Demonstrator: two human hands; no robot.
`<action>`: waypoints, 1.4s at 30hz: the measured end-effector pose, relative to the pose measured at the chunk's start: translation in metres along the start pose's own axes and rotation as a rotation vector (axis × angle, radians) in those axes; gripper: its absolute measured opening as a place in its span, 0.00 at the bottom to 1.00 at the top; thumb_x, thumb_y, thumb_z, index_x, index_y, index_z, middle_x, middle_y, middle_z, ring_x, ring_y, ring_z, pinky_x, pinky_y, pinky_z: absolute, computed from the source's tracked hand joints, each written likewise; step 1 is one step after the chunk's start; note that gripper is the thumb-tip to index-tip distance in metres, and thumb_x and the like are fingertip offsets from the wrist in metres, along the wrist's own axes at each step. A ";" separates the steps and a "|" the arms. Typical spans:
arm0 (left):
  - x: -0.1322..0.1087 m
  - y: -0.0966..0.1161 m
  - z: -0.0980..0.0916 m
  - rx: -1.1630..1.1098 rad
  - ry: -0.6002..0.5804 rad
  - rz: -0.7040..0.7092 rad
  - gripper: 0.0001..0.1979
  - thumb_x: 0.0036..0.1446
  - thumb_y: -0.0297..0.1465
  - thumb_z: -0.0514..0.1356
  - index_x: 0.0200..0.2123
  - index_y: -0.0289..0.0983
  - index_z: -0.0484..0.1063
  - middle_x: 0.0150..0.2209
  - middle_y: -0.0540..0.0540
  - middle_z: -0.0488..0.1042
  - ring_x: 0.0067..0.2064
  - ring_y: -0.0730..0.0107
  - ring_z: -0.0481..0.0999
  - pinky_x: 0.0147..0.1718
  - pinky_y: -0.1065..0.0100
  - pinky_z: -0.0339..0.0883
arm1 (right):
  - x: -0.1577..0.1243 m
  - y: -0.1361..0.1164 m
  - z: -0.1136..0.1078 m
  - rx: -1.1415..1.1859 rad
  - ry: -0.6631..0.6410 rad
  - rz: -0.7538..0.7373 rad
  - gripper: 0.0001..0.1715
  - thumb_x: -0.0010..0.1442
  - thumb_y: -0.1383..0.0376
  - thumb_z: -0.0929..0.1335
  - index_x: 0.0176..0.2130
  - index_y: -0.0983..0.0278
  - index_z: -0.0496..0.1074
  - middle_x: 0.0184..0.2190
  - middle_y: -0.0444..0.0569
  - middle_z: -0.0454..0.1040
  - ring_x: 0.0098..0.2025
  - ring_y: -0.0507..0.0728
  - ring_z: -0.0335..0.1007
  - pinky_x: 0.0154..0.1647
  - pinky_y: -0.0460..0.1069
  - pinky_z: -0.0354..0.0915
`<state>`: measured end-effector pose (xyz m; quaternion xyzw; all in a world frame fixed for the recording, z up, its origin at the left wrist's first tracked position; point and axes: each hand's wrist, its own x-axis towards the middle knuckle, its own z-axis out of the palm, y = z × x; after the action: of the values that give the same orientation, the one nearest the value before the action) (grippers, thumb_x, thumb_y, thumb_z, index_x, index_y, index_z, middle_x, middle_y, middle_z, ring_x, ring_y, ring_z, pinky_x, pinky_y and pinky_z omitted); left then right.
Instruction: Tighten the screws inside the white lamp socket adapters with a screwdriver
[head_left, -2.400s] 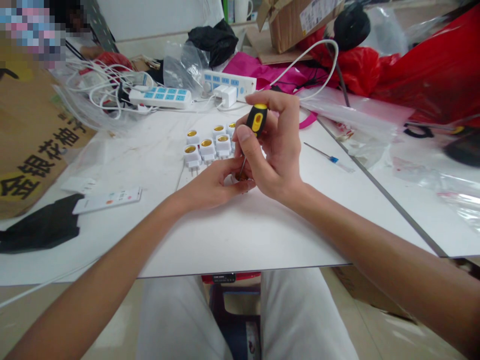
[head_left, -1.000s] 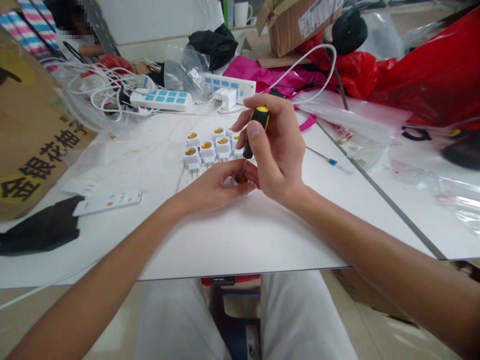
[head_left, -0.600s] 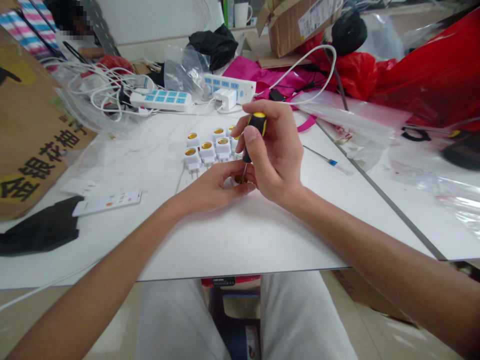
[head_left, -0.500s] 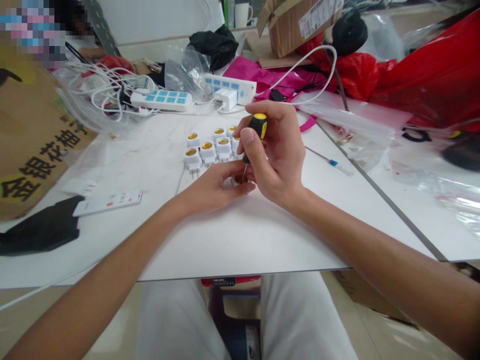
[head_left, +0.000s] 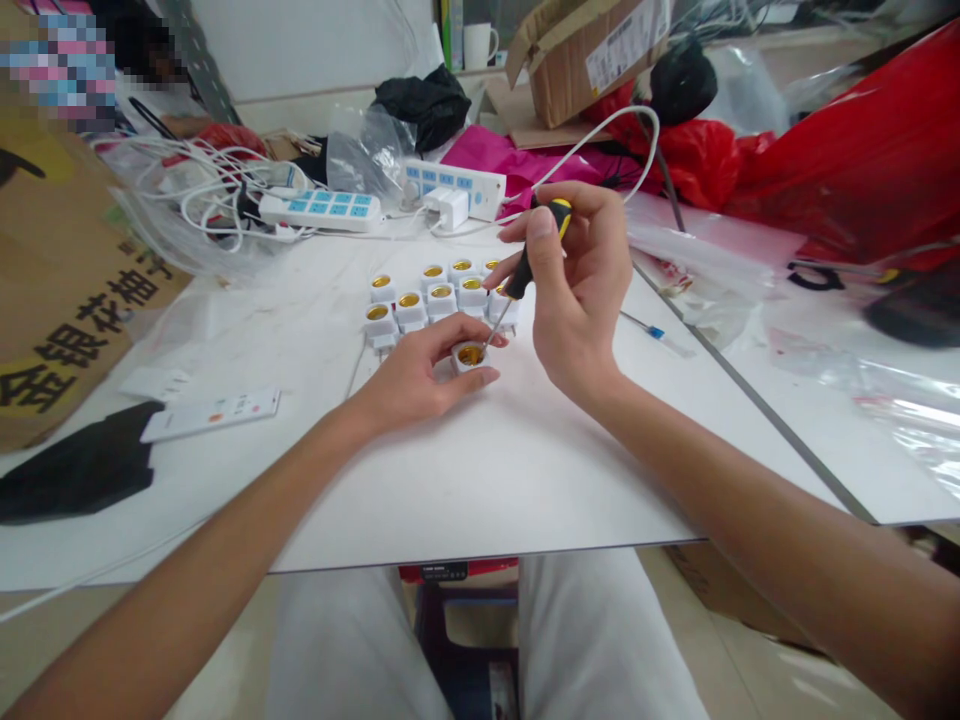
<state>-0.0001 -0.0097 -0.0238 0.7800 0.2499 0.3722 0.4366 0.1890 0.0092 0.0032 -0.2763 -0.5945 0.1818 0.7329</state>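
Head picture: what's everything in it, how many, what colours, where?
Held socket: one, white and gold, left hand
Screwdriver: one, black and yellow, right hand
Loose sockets: nine or more, white and gold, mid-table
Thin rod: one, blue-ended, right side
Power strips: two, white and blue, back
Cables: many, white, back left
Mug: one, white, back
Cardboard box: one, brown, back
Bags: several, red, pink, black, clear, around
Lettered packaging: one, brown, left
Table: one, white, centre
Left hand: one, bare, centre
Right hand: one, bare, centre
Legs: two, pale trousers, below

Wht tbl (head_left: 465, 480) w/ plug-in sockets (head_left: 441, 303)
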 end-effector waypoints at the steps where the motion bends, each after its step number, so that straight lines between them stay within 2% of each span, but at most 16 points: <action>1: 0.000 0.001 -0.001 0.028 0.005 -0.007 0.15 0.68 0.38 0.73 0.53 0.41 0.79 0.58 0.40 0.84 0.61 0.59 0.82 0.67 0.53 0.72 | 0.000 0.003 -0.001 0.004 -0.007 0.004 0.18 0.75 0.41 0.70 0.53 0.48 0.70 0.45 0.45 0.83 0.29 0.56 0.82 0.31 0.53 0.81; 7: -0.001 0.001 -0.005 0.064 0.037 -0.041 0.13 0.69 0.37 0.72 0.53 0.39 0.81 0.57 0.38 0.85 0.58 0.58 0.83 0.62 0.54 0.76 | 0.001 0.027 -0.003 0.042 0.003 0.014 0.19 0.75 0.42 0.71 0.53 0.50 0.69 0.43 0.43 0.83 0.34 0.55 0.86 0.31 0.49 0.81; 10: 0.000 0.000 -0.004 0.047 0.067 -0.026 0.10 0.69 0.36 0.73 0.49 0.39 0.82 0.56 0.38 0.85 0.59 0.58 0.83 0.60 0.55 0.77 | 0.003 0.033 -0.005 0.061 0.030 0.056 0.19 0.76 0.43 0.71 0.53 0.51 0.68 0.42 0.43 0.82 0.36 0.54 0.87 0.30 0.48 0.80; 13: 0.001 -0.002 -0.003 0.038 0.100 0.010 0.07 0.69 0.35 0.72 0.42 0.39 0.82 0.55 0.38 0.84 0.60 0.56 0.83 0.63 0.54 0.76 | 0.005 0.029 -0.007 0.070 0.058 0.149 0.21 0.75 0.42 0.71 0.51 0.53 0.68 0.43 0.43 0.82 0.37 0.54 0.88 0.30 0.46 0.79; 16: 0.001 -0.003 -0.003 0.018 0.112 0.029 0.06 0.69 0.34 0.72 0.40 0.39 0.83 0.53 0.39 0.84 0.59 0.56 0.83 0.63 0.53 0.76 | 0.006 0.022 -0.007 0.087 0.073 0.216 0.23 0.74 0.40 0.72 0.50 0.53 0.67 0.43 0.43 0.82 0.36 0.54 0.88 0.31 0.46 0.78; 21: 0.002 -0.001 -0.004 0.025 0.170 0.035 0.06 0.69 0.35 0.72 0.39 0.40 0.82 0.47 0.42 0.86 0.52 0.59 0.85 0.57 0.55 0.78 | 0.006 0.019 -0.004 0.135 0.101 0.244 0.21 0.74 0.43 0.73 0.48 0.53 0.68 0.40 0.41 0.81 0.33 0.52 0.86 0.29 0.46 0.76; 26: 0.003 0.004 -0.008 0.052 0.299 0.008 0.12 0.69 0.42 0.72 0.39 0.40 0.85 0.43 0.42 0.87 0.47 0.58 0.86 0.51 0.55 0.79 | 0.008 0.019 -0.005 0.140 0.127 0.302 0.24 0.70 0.42 0.75 0.45 0.54 0.67 0.31 0.38 0.79 0.32 0.52 0.82 0.25 0.45 0.73; 31: 0.005 0.007 -0.017 0.090 0.509 0.037 0.17 0.70 0.48 0.72 0.38 0.39 0.86 0.40 0.43 0.88 0.44 0.60 0.87 0.49 0.60 0.81 | 0.009 0.013 -0.005 0.126 0.080 0.396 0.29 0.66 0.38 0.77 0.38 0.56 0.67 0.27 0.39 0.77 0.25 0.52 0.78 0.22 0.46 0.68; 35: 0.008 0.002 -0.027 0.084 0.652 0.044 0.19 0.70 0.48 0.71 0.37 0.39 0.86 0.37 0.45 0.88 0.37 0.66 0.86 0.42 0.65 0.81 | 0.003 0.006 -0.003 0.058 -0.039 0.431 0.32 0.65 0.36 0.77 0.32 0.57 0.67 0.24 0.41 0.77 0.22 0.52 0.75 0.21 0.48 0.66; 38: 0.009 -0.002 -0.033 0.058 0.695 0.036 0.18 0.72 0.47 0.70 0.36 0.39 0.84 0.37 0.46 0.87 0.33 0.71 0.83 0.38 0.68 0.78 | -0.002 0.002 -0.002 0.003 -0.138 0.420 0.32 0.65 0.35 0.76 0.33 0.57 0.69 0.20 0.39 0.73 0.20 0.51 0.69 0.21 0.48 0.63; 42: 0.011 -0.006 -0.035 -0.011 0.689 0.019 0.21 0.70 0.49 0.71 0.34 0.38 0.81 0.34 0.48 0.85 0.29 0.74 0.80 0.33 0.70 0.77 | -0.007 0.001 -0.001 -0.050 -0.177 0.384 0.32 0.64 0.35 0.77 0.33 0.59 0.72 0.21 0.38 0.68 0.22 0.49 0.62 0.21 0.48 0.56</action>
<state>-0.0220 0.0179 -0.0130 0.6085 0.3733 0.6192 0.3271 0.1889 0.0055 -0.0025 -0.3858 -0.5974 0.3269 0.6224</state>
